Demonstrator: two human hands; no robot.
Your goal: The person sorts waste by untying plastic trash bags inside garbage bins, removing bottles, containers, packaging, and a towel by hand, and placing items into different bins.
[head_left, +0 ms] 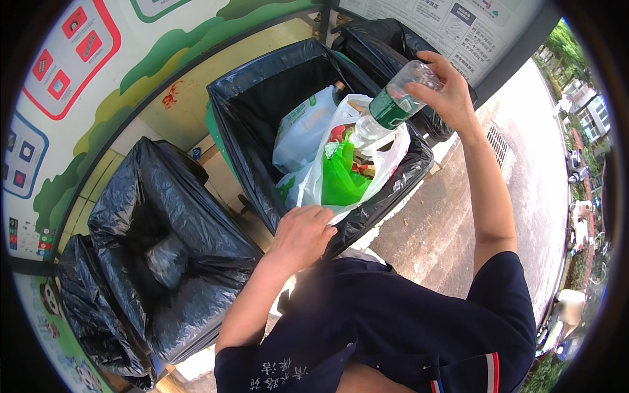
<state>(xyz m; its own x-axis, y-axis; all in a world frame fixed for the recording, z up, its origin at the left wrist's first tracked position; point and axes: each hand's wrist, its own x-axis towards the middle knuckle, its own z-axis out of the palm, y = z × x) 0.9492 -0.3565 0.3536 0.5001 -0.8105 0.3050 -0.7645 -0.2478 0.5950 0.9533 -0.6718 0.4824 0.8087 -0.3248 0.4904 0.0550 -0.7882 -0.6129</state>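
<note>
My right hand (449, 93) grips the base end of a clear plastic bottle (393, 105) with a green label. The bottle tilts neck-down over an open white plastic bag (388, 172), and its neck end is among the contents. Pinched in my left hand (304, 236) is the near rim of that same bag. Inside it lie a bright green plastic bag (344, 174) and crumpled red and brown scraps. The white bag rests in a bin lined with a black bag (245, 83). Beside it in the bin is a pale, filled plastic bag (302, 130).
To the left stands another bin with a black liner (147, 196), holding a pale bag. A further black-lined bin (378, 42) is behind on the right. An illustrated panel (147, 54) runs along the back. A drain grate (499, 142) lies in the pavement at right.
</note>
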